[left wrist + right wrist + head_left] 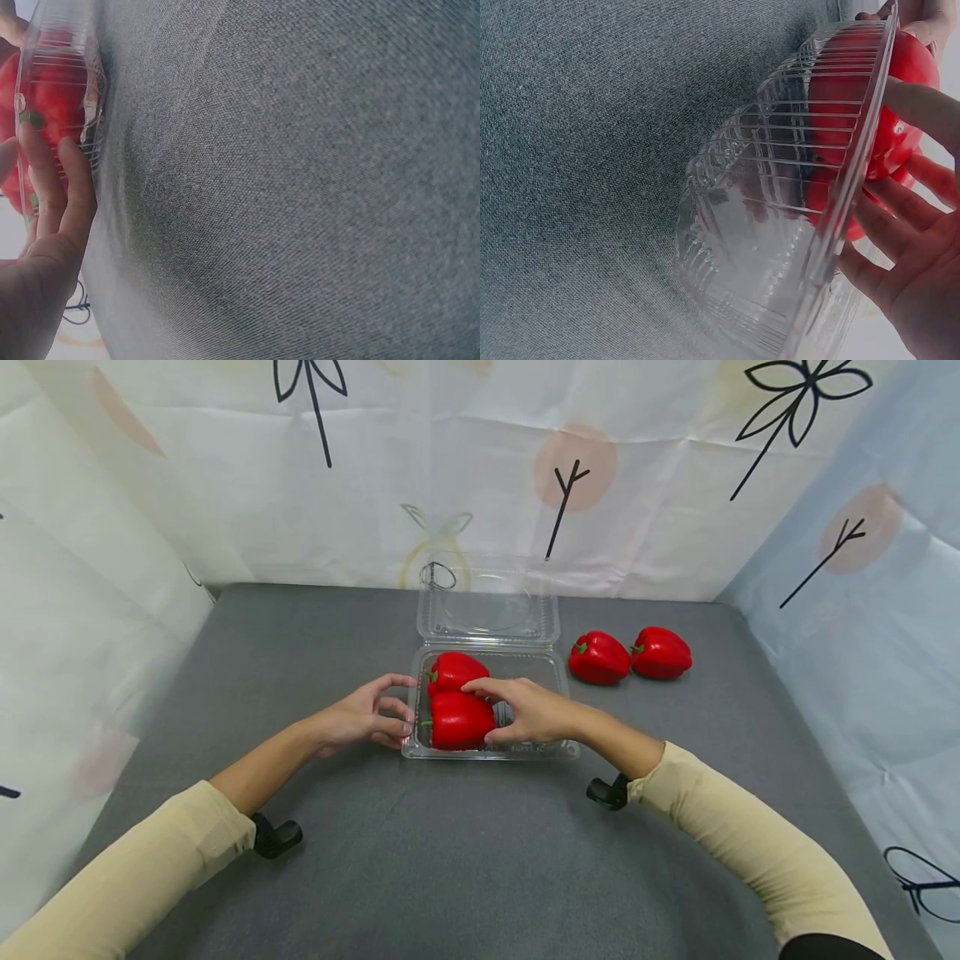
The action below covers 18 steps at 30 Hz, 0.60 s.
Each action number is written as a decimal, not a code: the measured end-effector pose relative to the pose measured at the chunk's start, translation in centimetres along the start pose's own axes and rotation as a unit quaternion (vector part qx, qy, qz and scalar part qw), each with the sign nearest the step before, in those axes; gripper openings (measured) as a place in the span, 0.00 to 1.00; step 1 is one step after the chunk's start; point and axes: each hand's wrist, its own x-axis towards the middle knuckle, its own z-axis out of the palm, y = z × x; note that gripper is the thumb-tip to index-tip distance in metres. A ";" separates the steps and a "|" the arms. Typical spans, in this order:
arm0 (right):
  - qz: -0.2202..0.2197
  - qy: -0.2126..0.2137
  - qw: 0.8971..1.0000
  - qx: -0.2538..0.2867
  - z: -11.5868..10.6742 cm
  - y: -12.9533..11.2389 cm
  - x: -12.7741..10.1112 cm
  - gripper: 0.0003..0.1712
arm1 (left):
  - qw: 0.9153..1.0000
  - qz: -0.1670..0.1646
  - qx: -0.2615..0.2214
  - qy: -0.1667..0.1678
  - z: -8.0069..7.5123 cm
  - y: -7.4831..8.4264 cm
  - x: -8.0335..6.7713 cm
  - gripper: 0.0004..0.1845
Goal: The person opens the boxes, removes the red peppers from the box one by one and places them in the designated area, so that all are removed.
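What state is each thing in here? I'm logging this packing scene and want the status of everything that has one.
clamshell box: open, lid hinged back.
near pepper: in the box, right hand gripping it.
far pepper: in the box, lying behind the near one.
two loose peppers: on the grey table, right of the box.
left hand: fingers touching the box's left wall.
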 end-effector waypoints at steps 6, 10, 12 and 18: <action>0.003 0.002 1.000 -0.008 0.1 0.1 0.3 0.40 | 1.000 0.000 -0.001 -0.003 -0.1 0.0 0.0 0.39; -0.001 0.008 1.000 -0.010 0.1 0.0 0.3 0.40 | 1.000 -0.001 -0.001 -0.002 -0.1 0.0 0.0 0.38; -0.002 0.009 1.000 -0.012 0.1 -0.1 0.2 0.40 | 1.000 -0.001 0.000 -0.002 -0.1 0.0 0.0 0.38; -0.013 0.013 1.000 -0.007 -0.2 -0.3 0.1 0.39 | 1.000 0.001 -0.001 -0.001 0.0 0.0 -0.1 0.38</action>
